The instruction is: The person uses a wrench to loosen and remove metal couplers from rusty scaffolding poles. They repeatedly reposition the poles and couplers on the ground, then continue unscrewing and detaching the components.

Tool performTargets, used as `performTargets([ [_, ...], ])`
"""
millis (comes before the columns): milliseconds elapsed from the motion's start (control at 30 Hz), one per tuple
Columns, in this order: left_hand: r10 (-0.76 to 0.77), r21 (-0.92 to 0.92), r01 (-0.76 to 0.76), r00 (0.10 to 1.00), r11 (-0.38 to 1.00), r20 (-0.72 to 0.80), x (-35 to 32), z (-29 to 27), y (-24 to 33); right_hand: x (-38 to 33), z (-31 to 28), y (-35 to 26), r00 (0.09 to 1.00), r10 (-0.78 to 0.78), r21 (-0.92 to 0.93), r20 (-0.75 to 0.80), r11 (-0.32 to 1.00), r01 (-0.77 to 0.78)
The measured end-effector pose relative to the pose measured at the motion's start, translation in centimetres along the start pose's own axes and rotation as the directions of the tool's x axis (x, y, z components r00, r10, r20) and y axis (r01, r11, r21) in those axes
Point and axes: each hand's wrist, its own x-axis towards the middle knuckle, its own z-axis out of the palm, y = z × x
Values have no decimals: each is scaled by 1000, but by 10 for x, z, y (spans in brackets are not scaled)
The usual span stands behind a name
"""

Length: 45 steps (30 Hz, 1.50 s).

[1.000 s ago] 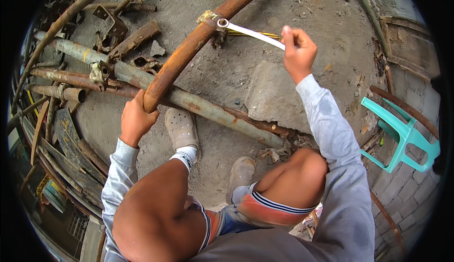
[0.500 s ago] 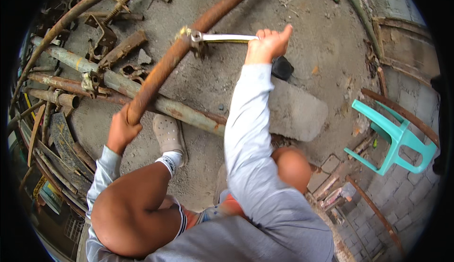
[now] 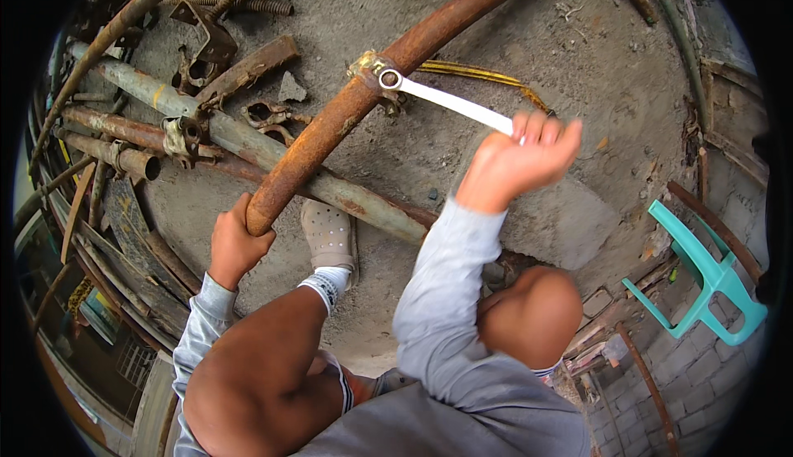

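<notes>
Gripping the wrench (image 3: 450,102) by its handle end, the right hand (image 3: 514,160) is holding its ring end on the clamp (image 3: 376,73) fixed around the rusty pipe (image 3: 347,110). Lower down, the left hand (image 3: 235,242) is closing tightly around that pipe's end, just beside the shoe (image 3: 330,234), above other pipes lying on the concrete floor (image 3: 529,52).

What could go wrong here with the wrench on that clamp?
1. The right hand holds the wrench only at its far tip; if the ring end slips off the clamp, knuckles may hit the concrete.
2. The left hand grips the rusty pipe at its open end; a sudden jerk could scrape the bare palm.
3. The foot rests near loose pipes, which may roll.
</notes>
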Motion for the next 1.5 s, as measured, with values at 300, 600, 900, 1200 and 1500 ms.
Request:
performTargets([
  [300, 41, 77, -36, 997, 996, -61, 0, 6, 4, 15, -6, 8, 977, -199, -96, 74, 974, 206],
  [600, 17, 112, -7, 996, 994, -87, -5, 10, 4, 38, -4, 14, 969, -54, -50, 243, 996, 68],
  [900, 19, 114, -10, 997, 993, -78, -2, 9, 6, 107, 48, 93, 897, 180, -67, 404, 984, -168],
  [1200, 20, 50, -18, 999, 999, -31, -2, 7, 1, 44, 22, 23, 951, 237, 71, 199, 964, -255],
  [1500, 19, 118, -11, 998, 993, -66, -4, 10, 6, 1, -38, 11, 920, 131, 183, 368, 961, -210],
])
